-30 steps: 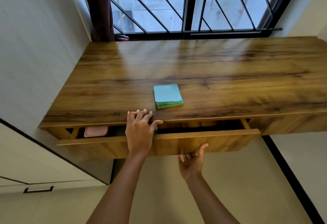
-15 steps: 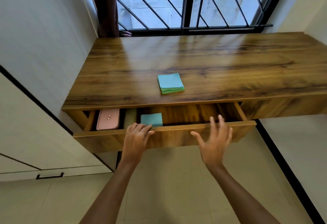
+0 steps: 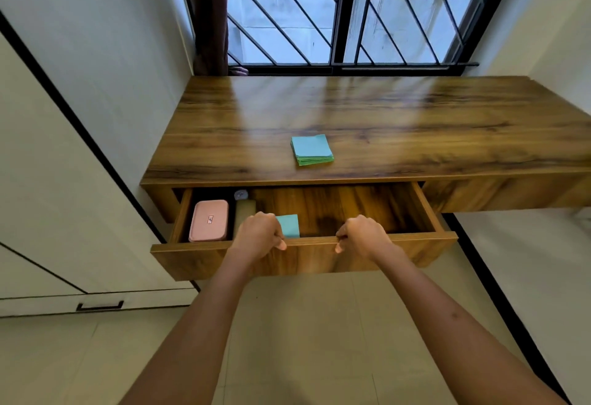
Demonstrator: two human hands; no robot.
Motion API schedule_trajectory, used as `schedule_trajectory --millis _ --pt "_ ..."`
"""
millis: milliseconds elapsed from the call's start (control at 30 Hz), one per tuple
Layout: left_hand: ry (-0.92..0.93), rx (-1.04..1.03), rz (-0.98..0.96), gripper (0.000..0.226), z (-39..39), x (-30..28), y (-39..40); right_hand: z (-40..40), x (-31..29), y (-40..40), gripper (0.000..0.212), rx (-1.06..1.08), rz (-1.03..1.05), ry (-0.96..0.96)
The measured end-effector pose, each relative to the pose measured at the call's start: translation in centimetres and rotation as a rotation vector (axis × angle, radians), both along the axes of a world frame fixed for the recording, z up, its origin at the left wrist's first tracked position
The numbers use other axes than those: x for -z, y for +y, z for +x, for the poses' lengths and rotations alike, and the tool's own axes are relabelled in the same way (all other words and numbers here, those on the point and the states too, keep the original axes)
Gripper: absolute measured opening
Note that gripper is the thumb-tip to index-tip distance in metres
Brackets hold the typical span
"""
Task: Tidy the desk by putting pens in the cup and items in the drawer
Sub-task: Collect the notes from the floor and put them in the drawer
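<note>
No legible text anywhere; only a small mark on the pink case (image 3: 208,224) lid, too tiny to read.

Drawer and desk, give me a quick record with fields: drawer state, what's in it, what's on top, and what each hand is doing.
drawer: open
inside: pink case at left, blue paper pad near front
desk: sticky note stack on top
left hand: grips drawer's front edge
right hand: grips drawer's front edge
</note>
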State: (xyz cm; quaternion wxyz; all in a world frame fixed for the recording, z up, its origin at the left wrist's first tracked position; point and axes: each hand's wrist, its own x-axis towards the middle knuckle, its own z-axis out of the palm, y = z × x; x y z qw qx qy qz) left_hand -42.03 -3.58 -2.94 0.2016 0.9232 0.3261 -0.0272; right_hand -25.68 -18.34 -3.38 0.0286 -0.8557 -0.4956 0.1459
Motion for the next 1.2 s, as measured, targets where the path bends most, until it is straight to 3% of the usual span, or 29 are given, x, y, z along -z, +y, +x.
schedule_trajectory --millis 167,300,1033,1133,1200 --pt "0.148 0.019 -0.050 0.032 -0.9 -0.6 -2.1 -1.3 -0.8 -2.0 0.024 -0.044 -0.099 0.086" --pt "0.236 0.071 -0.066 0.042 -1.7 -1.2 -4.3 -2.3 -1.7 -3.6 0.031 -0.112 -0.188 0.131" --pt "0.397 0.056 -0.221 0.060 -3.8 -1.2 -7.5 -4.0 -1.8 -5.3 0.048 -0.207 -0.437 0.291" --pt "0.348 0.014 -0.431 0.049 -3.2 -0.8 -6.4 -3.2 -1.8 -4.6 0.037 -0.146 -0.355 0.445" --pt "0.179 -0.053 -0.487 0.036 -2.3 -0.6 -5.5 -2.3 -2.0 -3.7 0.024 -0.041 -0.115 0.487"
